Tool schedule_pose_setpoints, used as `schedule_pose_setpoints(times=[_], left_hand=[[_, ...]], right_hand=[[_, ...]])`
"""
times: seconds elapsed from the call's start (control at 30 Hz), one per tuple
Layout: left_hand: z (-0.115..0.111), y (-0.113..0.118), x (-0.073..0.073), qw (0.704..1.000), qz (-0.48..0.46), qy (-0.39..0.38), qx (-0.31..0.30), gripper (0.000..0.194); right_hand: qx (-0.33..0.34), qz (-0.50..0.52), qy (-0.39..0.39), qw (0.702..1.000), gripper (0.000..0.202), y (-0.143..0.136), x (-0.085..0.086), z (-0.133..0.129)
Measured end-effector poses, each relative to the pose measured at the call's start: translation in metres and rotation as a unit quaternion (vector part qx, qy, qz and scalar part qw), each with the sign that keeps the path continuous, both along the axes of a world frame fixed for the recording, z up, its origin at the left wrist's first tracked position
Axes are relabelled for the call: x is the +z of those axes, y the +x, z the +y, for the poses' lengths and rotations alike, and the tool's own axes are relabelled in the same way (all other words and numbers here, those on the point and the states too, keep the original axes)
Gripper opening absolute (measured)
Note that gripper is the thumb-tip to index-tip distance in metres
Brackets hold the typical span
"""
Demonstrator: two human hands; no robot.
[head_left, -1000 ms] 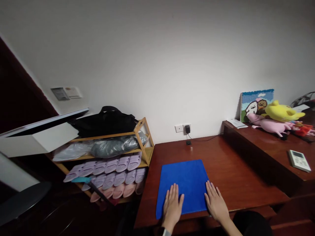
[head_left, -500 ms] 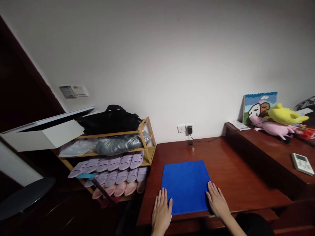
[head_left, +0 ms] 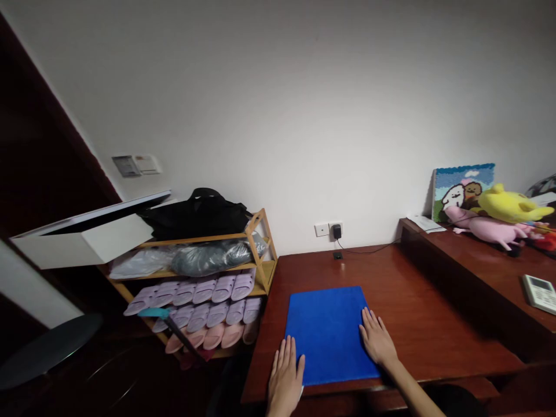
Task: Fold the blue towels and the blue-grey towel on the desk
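A blue rectangular cloth or mat (head_left: 330,336) lies flat and smooth on the reddish-brown wooden desk (head_left: 425,324). My left hand (head_left: 285,373) rests palm down at its lower left edge, fingers stretched out and pointing away from me. On the other side, my right hand (head_left: 377,339) lies flat over the mat's right edge with its fingers spread. Neither hand grips anything. A small white piece (head_left: 301,391) shows beside my left hand at the mat's lower left corner.
A wooden rack (head_left: 260,255) with slippers, wrapped items and a black bag (head_left: 200,214) stands left. Behind the desk, a black plug (head_left: 336,231) trails a cable. Plush toys (head_left: 486,226) and a white device (head_left: 541,292) lie on the raised right surface.
My right hand has moved slightly up along the mat's right edge, uncovering its lower right corner. My left hand stays about where it was. The view has shifted a little.
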State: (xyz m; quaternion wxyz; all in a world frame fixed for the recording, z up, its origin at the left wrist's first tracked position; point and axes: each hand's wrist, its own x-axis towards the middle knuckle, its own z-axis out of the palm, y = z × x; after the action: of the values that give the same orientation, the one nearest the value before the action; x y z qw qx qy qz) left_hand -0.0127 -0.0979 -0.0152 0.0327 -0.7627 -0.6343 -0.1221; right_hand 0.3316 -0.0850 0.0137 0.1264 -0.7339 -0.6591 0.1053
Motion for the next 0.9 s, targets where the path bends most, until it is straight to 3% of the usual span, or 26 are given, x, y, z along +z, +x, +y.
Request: schedule_pose_setpoints(times=[0.13, 0.2, 0.33, 0.43, 0.5, 0.6, 0.8, 0.9], left_hand=[[0.007, 0.019, 0.014, 1.0, -0.007, -0.005, -0.01, 0.066], [0.012, 0.046, 0.026, 0.999, -0.018, -0.014, -0.042, 0.067], [0.025, 0.122, 0.046, 0.985, -0.031, -0.037, -0.167, 0.066], [0.037, 0.166, 0.048, 0.972, -0.042, -0.057, -0.223, 0.066], [0.044, 0.175, 0.046, 0.971, -0.048, -0.071, -0.223, 0.068], [0.051, 0.157, 0.042, 0.977, -0.044, -0.077, -0.194, 0.072], [0.06, 0.058, 0.044, 0.995, 0.001, -0.083, -0.063, 0.073], [0.061, 0.025, 0.042, 0.997, 0.008, -0.068, -0.025, 0.073]], right_hand=[[-0.005, 0.009, 0.011, 1.0, 0.069, 0.002, -0.002, 0.001], [-0.006, 0.008, 0.007, 1.0, 0.07, 0.002, -0.002, 0.002], [-0.002, 0.001, 0.005, 1.0, 0.069, 0.003, -0.001, 0.002], [0.008, -0.009, 0.007, 1.0, 0.068, 0.003, -0.001, 0.002], [0.01, -0.014, 0.009, 1.0, 0.068, 0.003, -0.001, 0.002], [0.007, -0.015, 0.003, 1.0, 0.068, 0.002, 0.0, 0.002], [-0.001, -0.019, -0.015, 1.0, 0.069, 0.001, 0.003, 0.002], [-0.006, -0.026, -0.024, 0.999, 0.069, 0.001, 0.0, 0.002]])
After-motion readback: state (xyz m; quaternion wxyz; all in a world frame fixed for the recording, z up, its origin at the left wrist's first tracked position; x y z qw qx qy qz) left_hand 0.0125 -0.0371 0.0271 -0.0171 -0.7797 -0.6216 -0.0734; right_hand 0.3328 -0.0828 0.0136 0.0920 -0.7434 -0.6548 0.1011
